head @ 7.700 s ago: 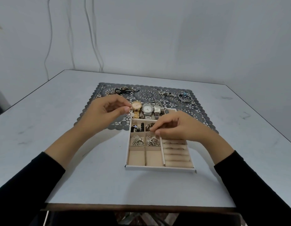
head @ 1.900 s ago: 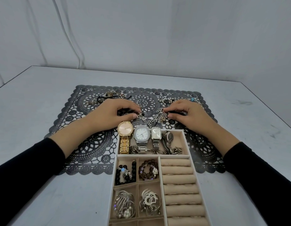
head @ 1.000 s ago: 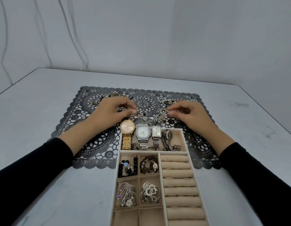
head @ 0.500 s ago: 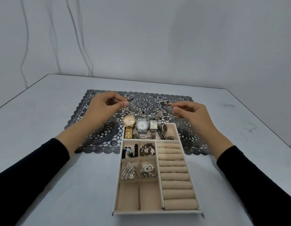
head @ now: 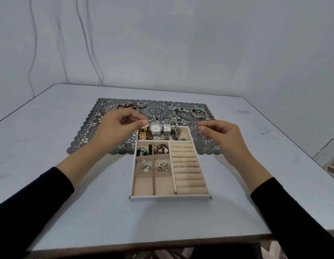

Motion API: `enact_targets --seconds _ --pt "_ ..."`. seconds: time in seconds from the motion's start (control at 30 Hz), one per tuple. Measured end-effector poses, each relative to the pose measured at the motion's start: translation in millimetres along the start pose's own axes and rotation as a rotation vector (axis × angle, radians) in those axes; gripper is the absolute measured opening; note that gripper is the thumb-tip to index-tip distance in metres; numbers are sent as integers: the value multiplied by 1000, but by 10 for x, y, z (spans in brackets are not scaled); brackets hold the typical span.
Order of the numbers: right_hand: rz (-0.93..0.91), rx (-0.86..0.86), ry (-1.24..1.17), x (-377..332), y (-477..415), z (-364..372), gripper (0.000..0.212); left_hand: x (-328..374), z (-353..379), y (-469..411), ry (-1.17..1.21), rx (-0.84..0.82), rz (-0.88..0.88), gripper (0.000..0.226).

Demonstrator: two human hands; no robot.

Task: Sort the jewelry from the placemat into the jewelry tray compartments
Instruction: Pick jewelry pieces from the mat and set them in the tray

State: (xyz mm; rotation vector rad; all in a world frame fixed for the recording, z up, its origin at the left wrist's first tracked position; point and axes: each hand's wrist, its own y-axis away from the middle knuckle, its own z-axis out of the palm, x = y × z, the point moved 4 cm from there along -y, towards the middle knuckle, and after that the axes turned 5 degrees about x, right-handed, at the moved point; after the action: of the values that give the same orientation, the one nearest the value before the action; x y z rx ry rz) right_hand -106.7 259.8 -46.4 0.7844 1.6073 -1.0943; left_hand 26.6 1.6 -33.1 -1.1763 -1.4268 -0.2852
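Pinching a thin ring (head: 199, 128) in the right hand (head: 221, 136) above the placemat (head: 84, 139), just off the far right corner of the tray (head: 170, 197) on the counter (head: 50, 184). Holding the left hand (head: 121, 128) over the gold watch (head: 142, 134), thumb and forefinger pressed together, can't tell around what. Bracelets (head: 199, 112) and a chain (head: 170, 120) out on the placemat; can't read any brand on the watch dials (head: 155, 127), way too small.

Matt smooth table (head: 50, 146); perforated plastic-looking mat (head: 87, 139); soft beige cloth-lined tray (head: 170, 197); glossy metal watches (head: 155, 128); black cloth sleeves (head: 31, 199).
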Motion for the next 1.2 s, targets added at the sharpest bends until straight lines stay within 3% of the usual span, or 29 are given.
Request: enact_targets --seconds 0.5,0.97,1.2 --pt "-133 -265 104 -76 646 -15 10 299 464 586 32 -224 42 14" --pt "-307 -388 320 -36 756 38 14 324 529 655 -1 -174 58 13" --pt "-249 -473 324 -16 720 11 13 318 534 643 14 -176 47 10"
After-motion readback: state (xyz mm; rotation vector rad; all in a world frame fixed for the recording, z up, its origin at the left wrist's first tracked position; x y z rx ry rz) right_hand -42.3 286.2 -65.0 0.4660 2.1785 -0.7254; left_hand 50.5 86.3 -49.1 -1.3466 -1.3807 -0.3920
